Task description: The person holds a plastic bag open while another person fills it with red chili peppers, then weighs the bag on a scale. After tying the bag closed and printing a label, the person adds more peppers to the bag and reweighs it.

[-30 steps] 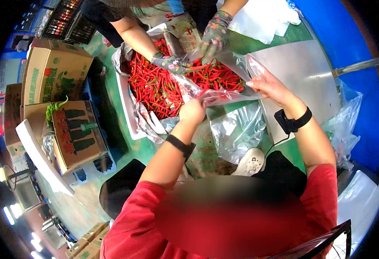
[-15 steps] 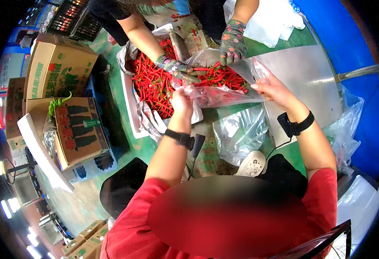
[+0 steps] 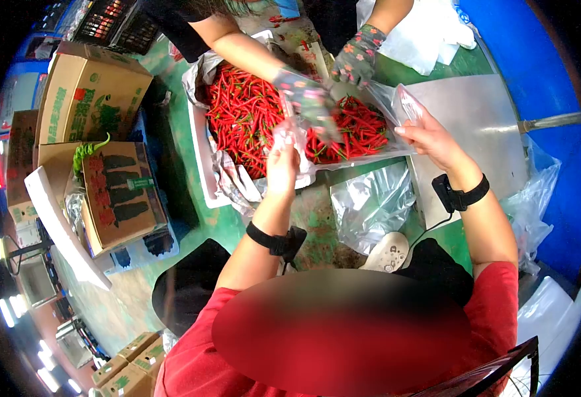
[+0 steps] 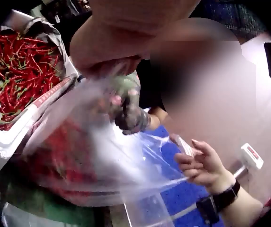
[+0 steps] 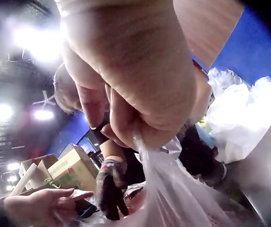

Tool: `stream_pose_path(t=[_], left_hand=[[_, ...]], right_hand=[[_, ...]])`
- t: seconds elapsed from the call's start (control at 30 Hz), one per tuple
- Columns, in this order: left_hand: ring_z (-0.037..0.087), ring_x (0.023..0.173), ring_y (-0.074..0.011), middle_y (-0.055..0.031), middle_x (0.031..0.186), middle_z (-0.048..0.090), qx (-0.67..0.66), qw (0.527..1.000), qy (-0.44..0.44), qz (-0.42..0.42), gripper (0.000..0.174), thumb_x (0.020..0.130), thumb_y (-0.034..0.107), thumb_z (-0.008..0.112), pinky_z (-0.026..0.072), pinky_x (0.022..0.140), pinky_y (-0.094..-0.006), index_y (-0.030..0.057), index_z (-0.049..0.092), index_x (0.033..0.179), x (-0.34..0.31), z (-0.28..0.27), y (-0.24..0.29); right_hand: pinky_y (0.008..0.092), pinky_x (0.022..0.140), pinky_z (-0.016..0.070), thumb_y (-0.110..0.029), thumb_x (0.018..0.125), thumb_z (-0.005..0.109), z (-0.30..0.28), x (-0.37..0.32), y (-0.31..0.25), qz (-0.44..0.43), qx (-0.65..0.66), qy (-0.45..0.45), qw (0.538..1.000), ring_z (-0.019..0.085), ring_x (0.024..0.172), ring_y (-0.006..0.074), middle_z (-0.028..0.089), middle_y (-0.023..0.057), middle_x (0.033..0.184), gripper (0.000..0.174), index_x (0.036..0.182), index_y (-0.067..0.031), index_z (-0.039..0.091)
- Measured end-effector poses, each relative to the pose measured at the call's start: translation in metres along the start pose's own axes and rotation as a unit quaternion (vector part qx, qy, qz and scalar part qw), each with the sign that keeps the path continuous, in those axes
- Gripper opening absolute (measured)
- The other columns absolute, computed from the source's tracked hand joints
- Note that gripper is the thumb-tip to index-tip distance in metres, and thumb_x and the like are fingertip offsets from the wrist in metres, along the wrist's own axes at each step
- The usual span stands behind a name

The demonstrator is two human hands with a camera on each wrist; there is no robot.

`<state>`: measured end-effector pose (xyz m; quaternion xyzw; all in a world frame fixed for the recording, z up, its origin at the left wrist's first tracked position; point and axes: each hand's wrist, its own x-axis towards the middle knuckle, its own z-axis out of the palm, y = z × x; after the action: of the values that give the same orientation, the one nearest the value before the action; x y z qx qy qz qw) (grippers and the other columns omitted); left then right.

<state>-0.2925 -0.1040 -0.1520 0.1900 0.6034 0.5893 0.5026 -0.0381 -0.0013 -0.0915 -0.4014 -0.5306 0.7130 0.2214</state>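
My left hand (image 3: 282,162) grips the left edge of a clear plastic bag (image 4: 126,175). The opposite edge is pinched by my right hand (image 3: 433,139), and the plastic gathers under its fingers in the right wrist view. Red chili peppers (image 3: 353,132) lie inside the bag, between my hands. Another person's gloved hand (image 3: 307,99), blurred, reaches over the bag's mouth; their other gloved hand (image 3: 357,63) is at its far side. Left of the bag, a white foam box (image 3: 201,159) lined with newspaper holds many more red chili peppers (image 3: 241,106).
A metal sheet (image 3: 466,132) lies to the right. A loose plastic sheet (image 3: 373,205) is on the floor before my shoe (image 3: 388,251). Cardboard boxes (image 3: 95,92) stand at the left, with a green pepper (image 3: 87,155) on one. White plastic bags (image 3: 423,40) lie at the back.
My left hand has shifted left and up, still holding the bag edge, and the bag's mouth is wider. The other person's gloved hand has swung from the box over the bag.
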Motion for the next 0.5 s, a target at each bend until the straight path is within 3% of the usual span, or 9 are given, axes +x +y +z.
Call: stream_pose_path(t=[0.03, 0.13, 0.27, 0.4, 0.5], left_hand=[[0.027, 0.046, -0.0019, 0.0095, 0.055, 0.033, -0.012, 1.0, -0.013, -0.019, 0.029, 0.086, 0.018, 0.045, 0.0203, 0.043, -0.017, 0.0041, 0.052, 0.11, 0.002, -0.003, -0.006], [0.029, 0.047, -0.002, 0.0086, 0.055, 0.036, -0.02, 0.998, -0.027, 0.058, 0.031, 0.086, 0.017, 0.045, 0.0208, 0.043, -0.0166, 0.0053, 0.048, 0.114, -0.001, 0.001, 0.003], [0.029, 0.046, -0.0026, 0.0076, 0.056, 0.035, -0.052, 0.997, -0.03, 0.038, 0.031, 0.086, 0.011, 0.042, 0.0221, 0.043, -0.0164, 0.0058, 0.045, 0.117, 0.006, -0.003, -0.012], [0.031, 0.048, -0.0019, 0.0078, 0.061, 0.04, -0.049, 0.998, -0.005, 0.046, 0.033, 0.087, 0.01, 0.042, 0.0238, 0.043, -0.0167, 0.004, 0.043, 0.119, 0.011, -0.014, -0.017], [0.031, 0.047, -0.0023, 0.0075, 0.058, 0.04, -0.033, 0.998, -0.004, 0.059, 0.017, 0.086, 0.011, 0.044, 0.0235, 0.042, -0.0178, 0.0053, 0.051, 0.1, 0.015, -0.018, -0.014]], right_hand=[[0.0174, 0.041, 0.0251, -0.017, 0.076, 0.058, -0.001, 0.002, 0.003, 0.02, -0.006, 0.019, 1.0, 0.035, 0.051, 0.0039, 0.04, -0.0037, 0.064, 0.068, 0.131, -0.0079, 0.02], [0.0173, 0.043, 0.0263, -0.017, 0.076, 0.059, 0.001, 0.006, 0.006, 0.024, -0.012, 0.037, 0.999, 0.036, 0.053, 0.0041, 0.041, -0.0033, 0.066, 0.064, 0.129, -0.0064, 0.026], [0.0179, 0.045, 0.0285, -0.018, 0.076, 0.059, 0.006, 0.012, 0.014, -0.032, -0.039, 0.033, 0.998, 0.037, 0.058, 0.0046, 0.042, -0.0032, 0.07, 0.061, 0.127, -0.0049, 0.029], [0.0181, 0.046, 0.0289, -0.02, 0.075, 0.06, 0.006, 0.013, 0.012, -0.01, -0.032, 0.039, 0.999, 0.037, 0.059, 0.0048, 0.041, -0.0034, 0.071, 0.062, 0.127, -0.0062, 0.029], [0.0179, 0.046, 0.0288, -0.022, 0.075, 0.061, 0.004, 0.013, 0.012, 0.013, -0.052, 0.021, 0.998, 0.037, 0.06, 0.0047, 0.04, -0.0037, 0.071, 0.066, 0.129, -0.0081, 0.027]])
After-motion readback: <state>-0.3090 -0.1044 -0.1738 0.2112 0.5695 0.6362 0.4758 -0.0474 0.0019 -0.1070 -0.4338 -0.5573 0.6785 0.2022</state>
